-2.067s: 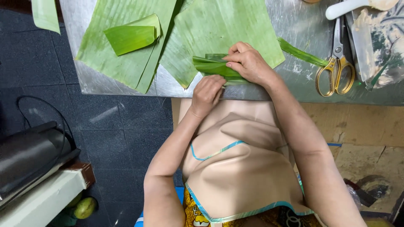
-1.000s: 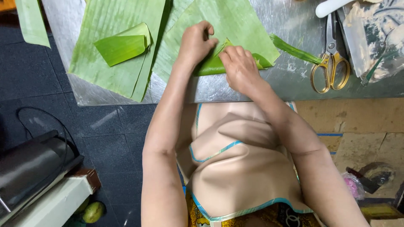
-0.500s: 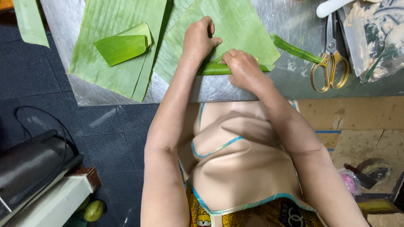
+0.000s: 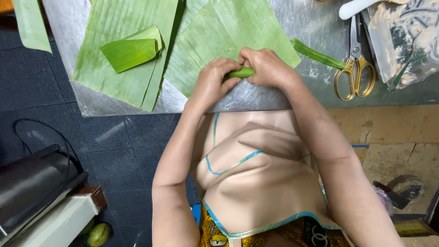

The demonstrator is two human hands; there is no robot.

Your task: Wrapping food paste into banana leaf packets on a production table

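**Both hands closed on a rolled leaf at the table's edge**

While both hands meet at the near edge of the metal table [image 4: 320, 27], they grip a tightly rolled green leaf [image 4: 241, 72] between them. The left hand [image 4: 212, 81] curls its fingers over the left end of the roll, and the right hand [image 4: 265, 68] clenches around the right end, so only a short middle stretch of the roll shows. The roll lies level, resting on the lower edge of a big flat banana leaf [image 4: 228, 32] spread on the table.

To the left lies a second big leaf [image 4: 114, 68], with a small folded leaf piece [image 4: 130, 52] sitting on top of it. A thin leaf strip [image 4: 315, 54] runs out from behind the right hand toward a pair of gold-handled scissors [image 4: 354, 75], which lie flat, well apart from the hands. Past the scissors, at the top right corner, sits a clear bag of pale dough [image 4: 407, 41] with a white handle [image 4: 361, 7] beside it. Another leaf piece [image 4: 31, 23] hangs off the table's far left side.
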